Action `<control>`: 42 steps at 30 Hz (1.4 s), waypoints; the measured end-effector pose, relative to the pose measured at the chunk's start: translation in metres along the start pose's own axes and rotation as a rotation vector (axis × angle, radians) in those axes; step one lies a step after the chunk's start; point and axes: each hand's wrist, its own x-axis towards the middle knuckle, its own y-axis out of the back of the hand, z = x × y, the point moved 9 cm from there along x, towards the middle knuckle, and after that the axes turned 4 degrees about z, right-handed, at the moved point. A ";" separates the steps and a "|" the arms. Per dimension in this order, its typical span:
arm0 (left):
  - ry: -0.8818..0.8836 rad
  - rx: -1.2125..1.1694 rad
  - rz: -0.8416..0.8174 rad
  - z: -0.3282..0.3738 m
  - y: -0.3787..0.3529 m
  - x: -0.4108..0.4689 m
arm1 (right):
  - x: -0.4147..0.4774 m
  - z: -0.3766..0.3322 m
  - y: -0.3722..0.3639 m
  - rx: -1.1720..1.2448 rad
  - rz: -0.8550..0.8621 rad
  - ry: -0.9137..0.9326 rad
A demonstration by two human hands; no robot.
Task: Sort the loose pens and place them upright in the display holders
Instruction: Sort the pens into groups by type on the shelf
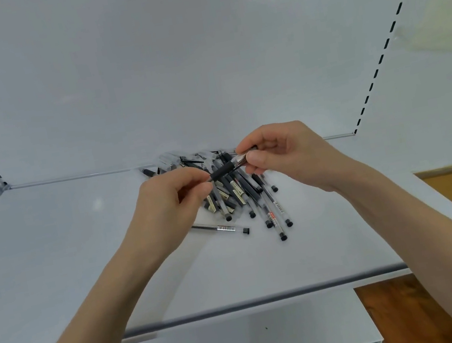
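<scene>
Both forearms reach in from the lower corners, and at their ends the left hand pinches the dark part of one pen between thumb and fingertips, while the right hand, fingers curled, pinches its shiny end; the pen hangs nearly level between them, just above the pile of loose pens. Such a light two-ended hold looks like the weak point: if the hands pull apart, a cap or tip section could come off, and if either pinch loosens the pen falls among the others and has to be found again. Below, the pens lie crossed over one another close to the back panel of the white shelf, so a wrist lowered carelessly could nudge them; being round and smooth, they would likely roll on the glossy surface toward the front edge, where one stray pen lies apart on the near side. No holders show anywhere in view, so each carry may be long, with more chance of a slip
</scene>
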 end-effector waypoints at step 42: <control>0.469 -0.424 0.005 -0.127 0.061 0.021 | 0.033 0.005 -0.123 -0.288 0.110 -0.140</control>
